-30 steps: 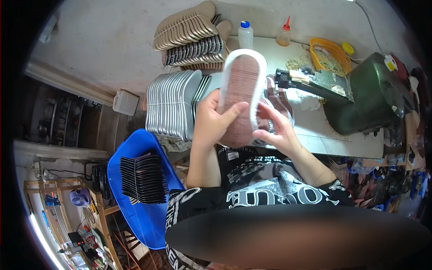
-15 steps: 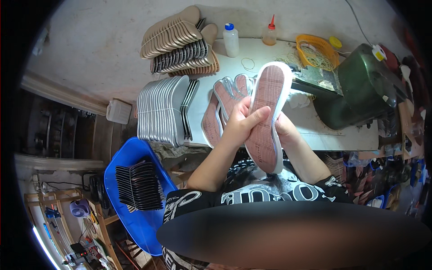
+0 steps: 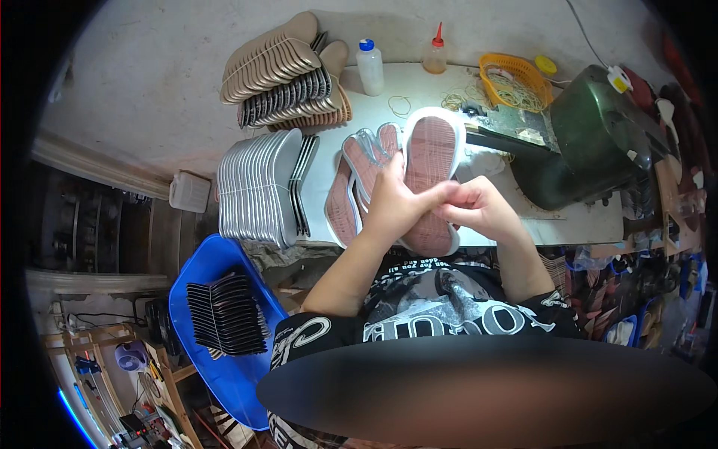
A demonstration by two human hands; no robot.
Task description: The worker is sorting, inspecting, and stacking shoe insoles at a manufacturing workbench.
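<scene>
A shoe sole with a brown ribbed face and a pale grey rim lies lengthwise over the white worktable. My left hand grips its near half from the left, fingers across the brown face. My right hand closes on the same sole's lower right edge, fingertips meeting the left hand. To the left, several matching brown soles lie overlapped on the table.
A row of grey soles stands at the table's left. Tan and dark sole stacks sit behind. A white bottle, an orange-capped glue bottle, a yellow basket and a dark green machine are at right. A blue bin holds dark pieces.
The sole was held upright near my chest; it has swung down toward the table and slightly right, and my hands have slid to its near end.
</scene>
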